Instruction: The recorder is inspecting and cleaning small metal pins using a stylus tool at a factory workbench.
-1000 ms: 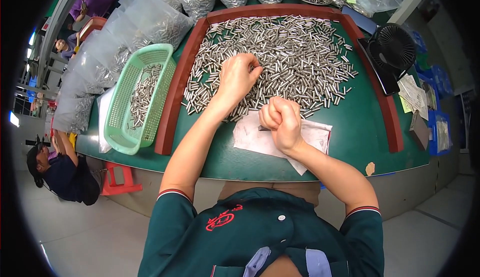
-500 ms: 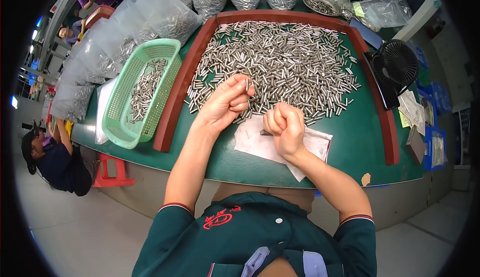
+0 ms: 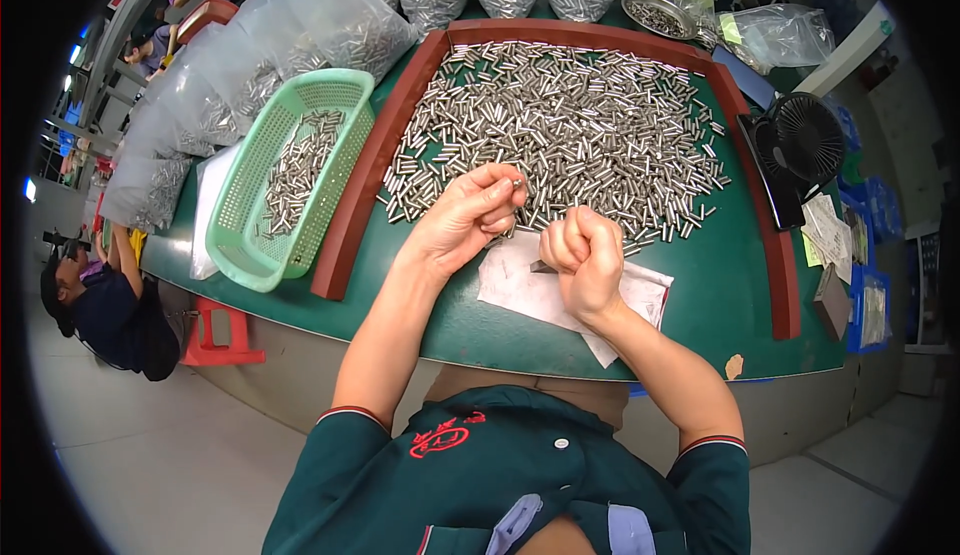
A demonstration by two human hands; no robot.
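Note:
My left hand (image 3: pixel 462 217) is closed, pinching a small metal pin (image 3: pixel 517 184) between thumb and fingertips, over the near edge of a wide spread of shiny metal pins (image 3: pixel 570 135). Close to its right, my right hand (image 3: pixel 586 255) is curled into a fist, and whatever lies inside is hidden by the fingers. Under that fist a stained whitish cloth (image 3: pixel 508 280) rests on the green table (image 3: pixel 450 330). A small dark patch shows on the cloth beside the right fingers; I cannot tell what it is.
A dark red frame (image 3: pixel 352 210) borders the pins on three sides. Left of it stands a green basket (image 3: pixel 225 235) holding more pins, with bags of pins (image 3: pixel 350 30) behind. At right are a black fan (image 3: pixel 800 140) and papers (image 3: pixel 825 230). Another person (image 3: pixel 110 305) sits far left.
The pin in my left fingertips has turned from upright to nearly end-on. Both hands stay close together, and the whole view has shifted slightly.

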